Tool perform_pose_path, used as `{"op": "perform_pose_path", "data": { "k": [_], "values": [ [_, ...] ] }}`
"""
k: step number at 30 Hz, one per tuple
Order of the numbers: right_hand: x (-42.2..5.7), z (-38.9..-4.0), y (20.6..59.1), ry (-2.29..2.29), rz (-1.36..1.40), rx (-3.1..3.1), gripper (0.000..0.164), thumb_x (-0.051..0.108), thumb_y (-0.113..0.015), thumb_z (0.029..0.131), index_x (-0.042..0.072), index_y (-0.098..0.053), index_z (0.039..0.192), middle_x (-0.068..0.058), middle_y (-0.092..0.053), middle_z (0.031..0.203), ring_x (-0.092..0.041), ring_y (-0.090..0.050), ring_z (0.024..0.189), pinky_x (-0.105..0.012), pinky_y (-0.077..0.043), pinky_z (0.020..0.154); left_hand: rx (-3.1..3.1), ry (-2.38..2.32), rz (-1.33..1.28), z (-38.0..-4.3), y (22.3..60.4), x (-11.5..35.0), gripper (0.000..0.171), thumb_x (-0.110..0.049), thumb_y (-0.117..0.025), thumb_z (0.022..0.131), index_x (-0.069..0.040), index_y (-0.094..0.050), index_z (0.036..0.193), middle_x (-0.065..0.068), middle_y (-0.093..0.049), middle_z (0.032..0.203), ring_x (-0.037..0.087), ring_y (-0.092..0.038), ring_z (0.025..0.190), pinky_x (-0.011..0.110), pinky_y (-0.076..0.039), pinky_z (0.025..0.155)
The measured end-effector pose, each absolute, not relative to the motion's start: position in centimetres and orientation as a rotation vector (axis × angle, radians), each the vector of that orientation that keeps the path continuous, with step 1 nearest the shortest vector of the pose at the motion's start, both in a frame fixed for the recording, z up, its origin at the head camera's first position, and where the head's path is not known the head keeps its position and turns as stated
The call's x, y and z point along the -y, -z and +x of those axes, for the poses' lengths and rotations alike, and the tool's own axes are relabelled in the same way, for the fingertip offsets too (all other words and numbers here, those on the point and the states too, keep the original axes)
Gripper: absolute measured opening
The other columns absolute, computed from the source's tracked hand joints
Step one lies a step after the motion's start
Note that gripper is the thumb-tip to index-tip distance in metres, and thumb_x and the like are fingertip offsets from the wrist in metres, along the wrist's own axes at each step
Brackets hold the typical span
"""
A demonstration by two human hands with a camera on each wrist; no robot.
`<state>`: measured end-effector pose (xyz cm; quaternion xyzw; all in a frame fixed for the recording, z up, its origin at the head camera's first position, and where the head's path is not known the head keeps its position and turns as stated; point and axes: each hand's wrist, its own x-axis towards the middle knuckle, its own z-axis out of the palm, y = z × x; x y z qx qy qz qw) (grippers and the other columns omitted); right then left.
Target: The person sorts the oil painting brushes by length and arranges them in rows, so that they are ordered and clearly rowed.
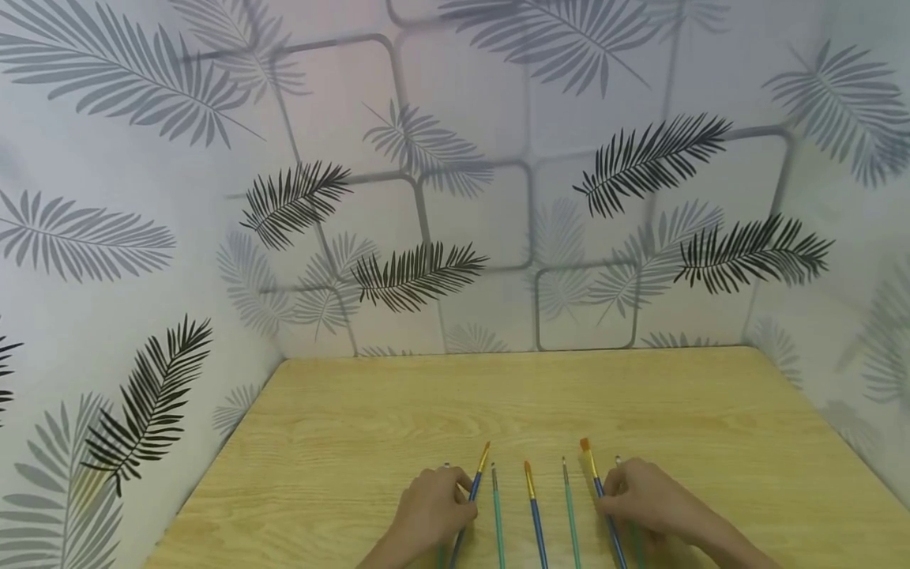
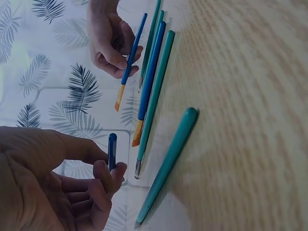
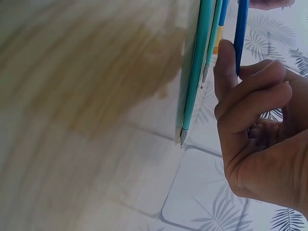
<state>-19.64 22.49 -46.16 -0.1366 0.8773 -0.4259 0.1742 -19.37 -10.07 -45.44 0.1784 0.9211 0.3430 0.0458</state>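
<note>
My left hand (image 1: 430, 510) pinches a blue paintbrush (image 1: 481, 466) between thumb and fingers, its pointed orange tip facing away from me. A second blue paintbrush (image 1: 588, 458), with a flat orange tip, is pinched by my right hand (image 1: 654, 498). In the left wrist view this brush (image 2: 129, 67) looks raised off the table. Between the hands lie a blue paintbrush (image 1: 536, 521) and two thin green ones, one on the left (image 1: 498, 514) and one on the right (image 1: 571, 506). Beneath each hand is another green paintbrush, plain in the left wrist view (image 2: 168, 163) and right wrist view (image 3: 196, 72).
The wood-grain table (image 1: 355, 419) reaches back to a wall (image 1: 483, 308) covered in leaf-patterned paper. More patterned wall stands along the left and right sides. The brushes lie roughly side by side near the front, bristles toward the back.
</note>
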Motion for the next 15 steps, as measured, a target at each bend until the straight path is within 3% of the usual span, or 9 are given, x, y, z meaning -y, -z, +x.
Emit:
{"op": "perform_pose_path", "data": {
  "k": [7,15],
  "values": [
    [-22.61,-19.75,46.13,1.243,-0.432,-2.475,0.017,0.018,-0.062,0.094,0.002,-0.064,0.089,-0.006,-0.068,0.061,0.002,-0.044,0.032,-0.014,-0.036,0.035,-2.799,-1.080,0.539,-19.42,45.46,10.27,0.015,-0.009,-0.069,0.081,0.001,-0.072,0.092,0.005,-0.073,0.072,0.002,-0.056,0.044,0.014,-0.044,0.040],
    [-22.73,-20.05,46.15,1.281,-0.426,-2.482,0.027,0.021,-0.062,0.097,-0.005,-0.065,0.103,-0.004,-0.069,0.069,-0.001,-0.046,0.033,-0.017,-0.039,0.035,-2.710,-1.152,0.485,-19.62,45.17,10.30,0.026,-0.013,-0.064,0.087,0.009,-0.068,0.101,0.011,-0.074,0.075,0.012,-0.064,0.047,0.015,-0.042,0.038]
  ]
}}
